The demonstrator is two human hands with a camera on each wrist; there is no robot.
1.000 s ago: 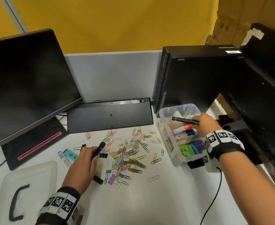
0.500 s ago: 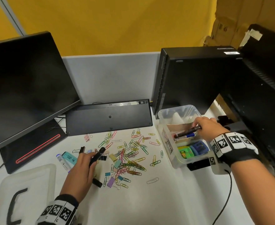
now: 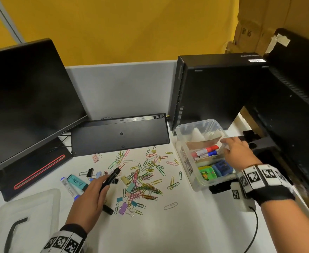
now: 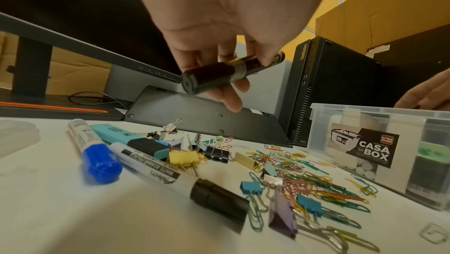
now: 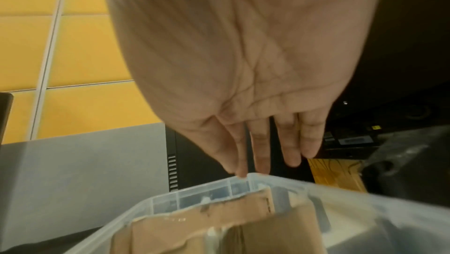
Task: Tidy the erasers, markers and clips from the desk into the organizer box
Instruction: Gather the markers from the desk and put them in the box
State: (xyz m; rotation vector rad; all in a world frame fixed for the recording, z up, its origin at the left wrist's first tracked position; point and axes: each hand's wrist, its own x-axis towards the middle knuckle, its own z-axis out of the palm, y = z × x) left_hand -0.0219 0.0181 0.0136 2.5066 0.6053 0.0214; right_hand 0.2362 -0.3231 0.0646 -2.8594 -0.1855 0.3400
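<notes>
Grip, left hand [image 3: 92, 195]: fingers curled round black marker [image 3: 110, 178], long axis pointing up-right toward organizer box [image 3: 183, 157], which stands well right across the clips [image 3: 146, 179]. Grip, right hand [image 3: 238, 155]: fingers straight, empty, over the box; nearer hand.

Office desk: monitor [image 3: 26, 99], computer tower [image 3: 214, 88]

Clips [image 3: 142, 178] are scattered mid-desk, right in front of the keyboard [image 3: 120, 134]. Organizer box [image 3: 186, 161] sits to their right, lid [image 3: 31, 207] off at the near left.
</notes>
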